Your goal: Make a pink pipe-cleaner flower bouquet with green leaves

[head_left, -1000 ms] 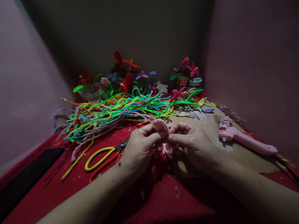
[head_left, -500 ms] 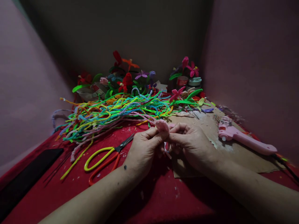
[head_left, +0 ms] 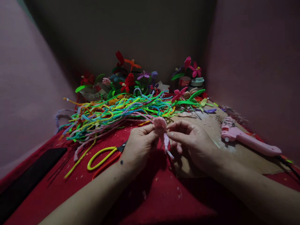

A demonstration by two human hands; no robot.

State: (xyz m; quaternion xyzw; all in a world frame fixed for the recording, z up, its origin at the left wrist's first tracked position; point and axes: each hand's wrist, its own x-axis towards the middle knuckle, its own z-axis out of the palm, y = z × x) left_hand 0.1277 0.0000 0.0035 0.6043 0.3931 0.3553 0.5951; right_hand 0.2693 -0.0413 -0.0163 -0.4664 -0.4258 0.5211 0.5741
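Observation:
A fuzzy pink pipe-cleaner petal (head_left: 159,123) with a curved top stands between my two hands, its ends (head_left: 167,145) dangling below. My left hand (head_left: 142,143) pinches it from the left between thumb and fingers. On the other side, the thumb and index fingertip of my right hand (head_left: 193,140) are closed at the petal's right edge, by the base of the dangling ends. Partly covered by my left wrist, the scissors (head_left: 102,157) with yellow and red handles lie on the red cloth (head_left: 150,200).
A heap of coloured pipe cleaners (head_left: 117,112) spreads beyond my hands. Finished pipe-cleaner flowers (head_left: 128,82) stand behind it. On the right, a pink glue gun (head_left: 253,142) rests on cardboard (head_left: 211,162), its cord trailing off. A black flat object (head_left: 35,168) lies left.
The pink petal has turned and shifted slightly left, so its dangling ends now show more fully. My right fingers have drawn a little apart from my left hand.

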